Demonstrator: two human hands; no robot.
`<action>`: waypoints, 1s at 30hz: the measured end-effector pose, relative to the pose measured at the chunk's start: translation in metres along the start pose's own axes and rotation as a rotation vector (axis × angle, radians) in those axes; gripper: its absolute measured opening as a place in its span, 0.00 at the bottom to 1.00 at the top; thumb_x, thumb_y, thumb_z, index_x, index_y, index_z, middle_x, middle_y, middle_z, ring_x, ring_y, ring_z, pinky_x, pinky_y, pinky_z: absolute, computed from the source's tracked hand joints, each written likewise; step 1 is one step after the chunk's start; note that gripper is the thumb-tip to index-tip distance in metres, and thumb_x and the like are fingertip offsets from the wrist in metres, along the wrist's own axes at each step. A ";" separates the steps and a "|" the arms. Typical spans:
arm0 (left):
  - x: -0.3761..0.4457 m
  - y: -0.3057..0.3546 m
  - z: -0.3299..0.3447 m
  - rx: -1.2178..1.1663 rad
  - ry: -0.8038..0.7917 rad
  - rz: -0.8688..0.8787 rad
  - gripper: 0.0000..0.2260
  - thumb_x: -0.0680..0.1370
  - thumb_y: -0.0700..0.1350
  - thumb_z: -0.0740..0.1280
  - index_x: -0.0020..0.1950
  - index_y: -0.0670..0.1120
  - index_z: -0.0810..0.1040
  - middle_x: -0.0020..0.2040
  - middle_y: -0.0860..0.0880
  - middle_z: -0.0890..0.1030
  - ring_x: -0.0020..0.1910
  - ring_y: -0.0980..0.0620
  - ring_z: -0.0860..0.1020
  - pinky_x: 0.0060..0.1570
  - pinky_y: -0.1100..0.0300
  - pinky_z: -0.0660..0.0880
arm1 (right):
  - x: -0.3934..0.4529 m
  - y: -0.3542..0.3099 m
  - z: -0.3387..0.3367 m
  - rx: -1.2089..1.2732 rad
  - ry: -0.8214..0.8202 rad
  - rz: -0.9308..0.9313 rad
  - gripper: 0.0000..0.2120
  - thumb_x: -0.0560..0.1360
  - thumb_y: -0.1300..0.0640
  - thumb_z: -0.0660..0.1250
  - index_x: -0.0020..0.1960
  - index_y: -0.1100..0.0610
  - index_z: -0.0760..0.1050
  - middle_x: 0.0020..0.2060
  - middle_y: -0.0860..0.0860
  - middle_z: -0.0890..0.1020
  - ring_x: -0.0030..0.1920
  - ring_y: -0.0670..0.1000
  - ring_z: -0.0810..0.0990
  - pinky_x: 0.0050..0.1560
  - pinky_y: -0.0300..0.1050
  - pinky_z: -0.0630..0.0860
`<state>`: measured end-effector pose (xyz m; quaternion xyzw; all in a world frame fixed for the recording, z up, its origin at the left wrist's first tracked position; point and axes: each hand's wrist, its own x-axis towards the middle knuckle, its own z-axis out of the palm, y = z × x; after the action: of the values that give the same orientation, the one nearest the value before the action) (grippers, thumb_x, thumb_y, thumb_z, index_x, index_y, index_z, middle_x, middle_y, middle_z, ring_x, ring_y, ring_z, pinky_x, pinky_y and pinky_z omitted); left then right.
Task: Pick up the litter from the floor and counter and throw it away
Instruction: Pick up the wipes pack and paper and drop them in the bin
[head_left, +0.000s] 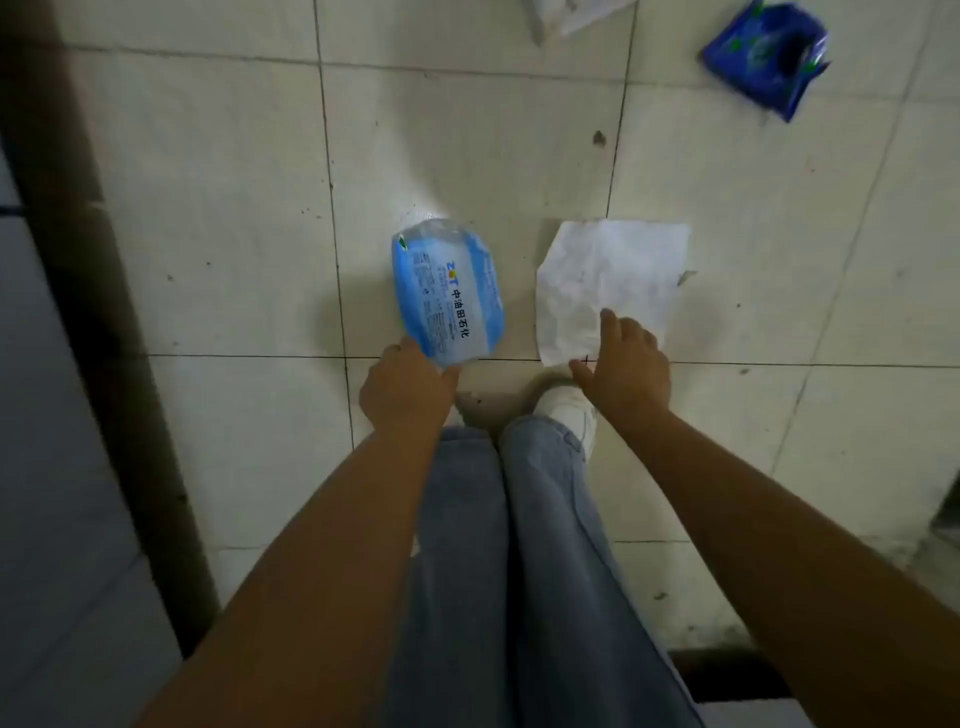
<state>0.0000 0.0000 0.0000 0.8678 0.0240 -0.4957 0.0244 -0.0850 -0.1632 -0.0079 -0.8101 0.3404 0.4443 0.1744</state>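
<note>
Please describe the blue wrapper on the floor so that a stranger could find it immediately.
Start from the white paper sheet under the right hand on the tiled floor. Look beyond it, toward the far right corner of the view. The dark blue crumpled wrapper lies there alone, darker than the pale blue-labelled bottle.

Pale tiled floor (218, 156) with dark grout lines and scattered specks, crumpled white paper (613, 280) lying flat mid-frame, blue snack wrapper (763, 62) at far right, white scrap (571, 13), perhaps plastic, at top edge, white shoe (563, 408) planted near the paper
</note>
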 end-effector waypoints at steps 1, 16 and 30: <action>0.011 0.001 0.008 -0.075 -0.001 -0.036 0.23 0.77 0.54 0.65 0.64 0.39 0.71 0.62 0.41 0.76 0.60 0.43 0.76 0.47 0.55 0.72 | 0.013 0.000 0.010 -0.026 0.009 0.008 0.29 0.76 0.49 0.62 0.72 0.59 0.56 0.68 0.59 0.68 0.67 0.59 0.68 0.65 0.53 0.69; 0.027 0.022 -0.001 -0.183 0.074 -0.091 0.12 0.81 0.41 0.59 0.56 0.33 0.75 0.57 0.37 0.79 0.57 0.41 0.77 0.41 0.60 0.65 | 0.034 -0.012 0.003 0.103 0.098 -0.015 0.11 0.78 0.63 0.56 0.57 0.64 0.72 0.49 0.62 0.79 0.51 0.62 0.79 0.54 0.51 0.74; -0.230 0.177 -0.233 0.029 0.263 0.331 0.13 0.81 0.42 0.58 0.57 0.36 0.77 0.57 0.37 0.79 0.57 0.38 0.77 0.52 0.50 0.74 | -0.192 0.056 -0.277 0.611 0.350 0.045 0.15 0.77 0.67 0.54 0.56 0.65 0.78 0.54 0.65 0.79 0.53 0.62 0.78 0.36 0.35 0.64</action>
<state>0.0951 -0.1648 0.3194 0.9173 -0.1233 -0.3678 0.0897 -0.0298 -0.2887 0.3054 -0.7766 0.5001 0.1803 0.3380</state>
